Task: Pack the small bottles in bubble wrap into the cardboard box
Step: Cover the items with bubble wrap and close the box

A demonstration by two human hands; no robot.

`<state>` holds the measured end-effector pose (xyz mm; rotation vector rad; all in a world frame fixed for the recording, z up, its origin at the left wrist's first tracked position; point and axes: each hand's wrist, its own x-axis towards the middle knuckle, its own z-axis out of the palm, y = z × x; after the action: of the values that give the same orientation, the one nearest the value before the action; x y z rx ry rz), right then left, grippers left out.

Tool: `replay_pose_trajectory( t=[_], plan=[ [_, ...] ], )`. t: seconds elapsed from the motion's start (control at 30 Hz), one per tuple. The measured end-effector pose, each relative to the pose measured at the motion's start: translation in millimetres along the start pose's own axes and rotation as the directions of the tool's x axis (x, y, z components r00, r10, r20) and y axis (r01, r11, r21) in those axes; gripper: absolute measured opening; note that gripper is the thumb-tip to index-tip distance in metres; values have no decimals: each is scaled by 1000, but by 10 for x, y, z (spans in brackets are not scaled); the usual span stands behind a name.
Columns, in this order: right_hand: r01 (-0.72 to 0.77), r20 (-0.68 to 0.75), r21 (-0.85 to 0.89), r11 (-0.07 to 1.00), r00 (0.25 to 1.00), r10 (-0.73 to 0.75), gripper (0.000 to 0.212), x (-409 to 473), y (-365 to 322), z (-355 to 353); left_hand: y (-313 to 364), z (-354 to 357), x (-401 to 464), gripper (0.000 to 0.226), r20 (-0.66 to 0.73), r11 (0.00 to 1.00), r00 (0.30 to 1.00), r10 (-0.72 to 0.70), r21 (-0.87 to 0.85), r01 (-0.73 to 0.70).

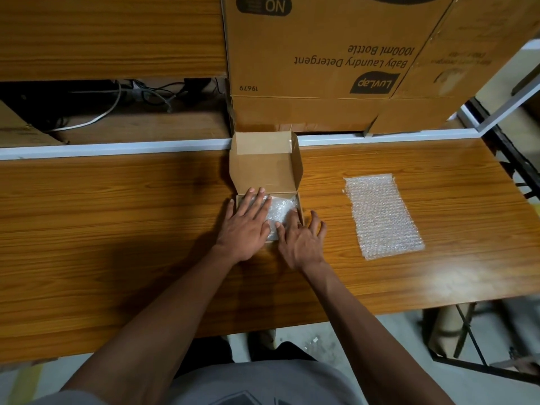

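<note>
Grey clothing (263, 384) fills the lower edge. Left hand (247, 226), fingers straight and spread, is pressed on bubble-wrapped contents (280, 213) inside the open cardboard box (264, 168); bottles cannot be made out. Right hand (301, 241) is splayed alongside. One bubble wrap sheet (382, 216) is left unused, so packing seems nearly done.

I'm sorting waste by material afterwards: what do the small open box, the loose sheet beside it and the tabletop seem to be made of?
Small open box: plain brown cardboard, matte, with folded flaps and creases.
Loose sheet: clear plastic bubble wrap, glossy, covered in rows of small bubbles.
Tabletop: wood-grain surface with a slight sheen; probably laminate rather than solid wood, though the picture cannot settle that.
</note>
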<state>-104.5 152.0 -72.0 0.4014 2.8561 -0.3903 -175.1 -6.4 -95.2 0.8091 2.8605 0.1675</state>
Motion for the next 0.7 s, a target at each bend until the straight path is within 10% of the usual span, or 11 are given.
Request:
replay_pose_trajectory(
  t=[0.7],
  plan=[
    [46,-149,-112,993,987,-63,65,285,-62,-127,20,7,-16,74,-11,997,1000,-9,74,10]
  ],
)
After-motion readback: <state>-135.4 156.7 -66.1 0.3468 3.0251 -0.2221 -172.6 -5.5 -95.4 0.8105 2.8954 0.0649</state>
